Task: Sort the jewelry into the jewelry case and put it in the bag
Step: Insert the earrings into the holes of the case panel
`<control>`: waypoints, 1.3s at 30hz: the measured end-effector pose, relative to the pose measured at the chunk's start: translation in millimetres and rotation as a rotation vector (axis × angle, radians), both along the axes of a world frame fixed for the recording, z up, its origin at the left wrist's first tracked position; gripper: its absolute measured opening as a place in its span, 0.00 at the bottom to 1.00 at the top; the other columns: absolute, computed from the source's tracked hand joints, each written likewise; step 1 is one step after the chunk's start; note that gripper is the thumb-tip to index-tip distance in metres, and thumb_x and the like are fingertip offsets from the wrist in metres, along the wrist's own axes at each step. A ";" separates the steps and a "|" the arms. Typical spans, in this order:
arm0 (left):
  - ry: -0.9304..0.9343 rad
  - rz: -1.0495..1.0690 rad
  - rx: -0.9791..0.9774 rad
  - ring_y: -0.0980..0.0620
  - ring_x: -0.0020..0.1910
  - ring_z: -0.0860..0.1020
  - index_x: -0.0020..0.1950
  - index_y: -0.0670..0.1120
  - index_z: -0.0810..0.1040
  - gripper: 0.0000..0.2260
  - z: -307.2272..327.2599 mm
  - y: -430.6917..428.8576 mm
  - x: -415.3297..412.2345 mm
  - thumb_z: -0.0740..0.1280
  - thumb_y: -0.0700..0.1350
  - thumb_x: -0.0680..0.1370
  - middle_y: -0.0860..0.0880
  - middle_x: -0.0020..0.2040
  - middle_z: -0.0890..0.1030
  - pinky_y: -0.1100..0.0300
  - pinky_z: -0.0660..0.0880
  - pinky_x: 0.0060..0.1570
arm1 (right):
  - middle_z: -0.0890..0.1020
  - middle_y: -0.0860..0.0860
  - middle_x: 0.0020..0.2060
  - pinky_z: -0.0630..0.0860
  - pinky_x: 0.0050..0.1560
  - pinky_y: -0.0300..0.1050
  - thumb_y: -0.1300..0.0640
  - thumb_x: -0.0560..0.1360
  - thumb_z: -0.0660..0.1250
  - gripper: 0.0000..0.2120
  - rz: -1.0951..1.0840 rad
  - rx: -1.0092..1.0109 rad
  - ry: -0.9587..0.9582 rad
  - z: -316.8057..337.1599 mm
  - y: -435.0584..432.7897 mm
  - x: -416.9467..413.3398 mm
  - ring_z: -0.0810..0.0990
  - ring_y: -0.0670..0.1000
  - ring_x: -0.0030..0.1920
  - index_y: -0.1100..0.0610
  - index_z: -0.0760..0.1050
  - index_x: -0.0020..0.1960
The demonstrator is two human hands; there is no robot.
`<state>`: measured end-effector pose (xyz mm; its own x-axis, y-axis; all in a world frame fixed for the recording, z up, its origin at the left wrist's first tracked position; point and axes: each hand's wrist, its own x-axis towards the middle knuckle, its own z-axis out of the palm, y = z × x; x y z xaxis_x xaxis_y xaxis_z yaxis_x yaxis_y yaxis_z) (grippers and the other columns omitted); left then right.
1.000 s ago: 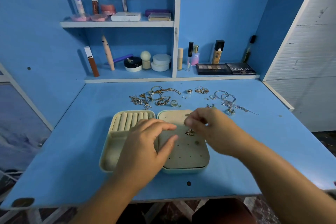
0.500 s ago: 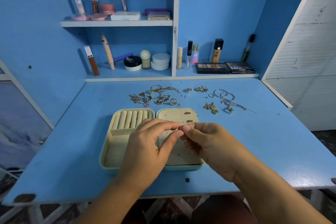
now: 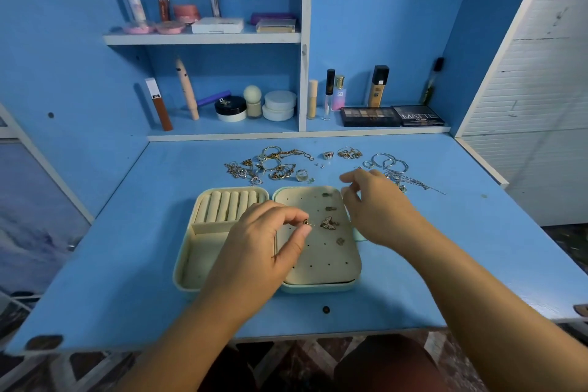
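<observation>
Blue painted wooden desk top (image 3: 127, 248), fold-down type, under a blue cubby shelf unit with white edges (image 3: 203, 38). The shelves carry cosmetics: tubes, jars, and two black eyeshadow palettes (image 3: 369, 116) at lower right.

Pale mint-green jewelry case with cream lining (image 3: 187, 264) lies open flat at the middle of the desk, near the front edge. Its left half has a row of cream ring rolls (image 3: 226, 205) at the back and a plain tray in front. Its right half is a cream perforated earring panel (image 3: 321, 261).

Left hand (image 3: 264, 251) is over the middle of the case, fingers curled, thumb and forefinger pinching a small gold earring (image 3: 308, 223). It looks like a stud with its post pointing right, but it is too small to be sure. It is held just above the panel, beside a gold butterfly-shaped earring (image 3: 328, 223) already on the panel.

Right hand (image 3: 378, 210) is over the case's right rim, reaching toward the back. Fingers loosely spread, thumb and forefinger apart, gripping nothing.

Loose pieces lie behind the case: a tangle of gold and silver chains and rings (image 3: 270, 165) at left, a cluster of thin silver hoops (image 3: 389, 162) at right, and a silver chain (image 3: 416, 183) trailing from them.

Three more small dark-gold studs (image 3: 331, 209) sit on the panel, two behind the butterfly and one in front.
</observation>
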<state>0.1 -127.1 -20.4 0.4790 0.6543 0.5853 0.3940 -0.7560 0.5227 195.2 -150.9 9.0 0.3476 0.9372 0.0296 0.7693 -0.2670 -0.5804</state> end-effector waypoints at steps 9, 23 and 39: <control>0.060 -0.028 0.005 0.62 0.47 0.75 0.50 0.49 0.81 0.10 -2.6 -0.2 -8.1 0.63 0.52 0.78 0.57 0.46 0.80 0.68 0.71 0.47 | 0.77 0.52 0.35 0.66 0.30 0.41 0.57 0.78 0.56 0.14 0.067 -0.086 0.089 0.7 23.7 6.4 0.69 0.52 0.30 0.63 0.76 0.53; -0.030 -0.036 -0.056 0.65 0.45 0.76 0.49 0.51 0.81 0.08 4.5 -4.6 -12.7 0.65 0.52 0.76 0.62 0.44 0.78 0.71 0.72 0.44 | 0.80 0.53 0.34 0.73 0.34 0.39 0.63 0.79 0.56 0.14 -0.061 0.125 0.881 22.5 11.4 -4.1 0.73 0.49 0.32 0.63 0.80 0.47; -0.195 -0.093 -0.190 0.58 0.46 0.80 0.50 0.50 0.82 0.08 13.4 -23.3 -10.6 0.67 0.50 0.75 0.57 0.44 0.82 0.69 0.76 0.43 | 0.84 0.52 0.48 0.77 0.50 0.66 0.59 0.76 0.67 0.17 0.311 0.200 0.677 -3.2 -44.0 -26.3 0.80 0.64 0.50 0.48 0.73 0.63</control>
<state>-10.5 -150.4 -6.9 0.4328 0.7197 0.5429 0.2059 -0.6652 0.7177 168.9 -194.9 5.8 0.0717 0.9939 0.0835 0.2521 0.0630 -0.9656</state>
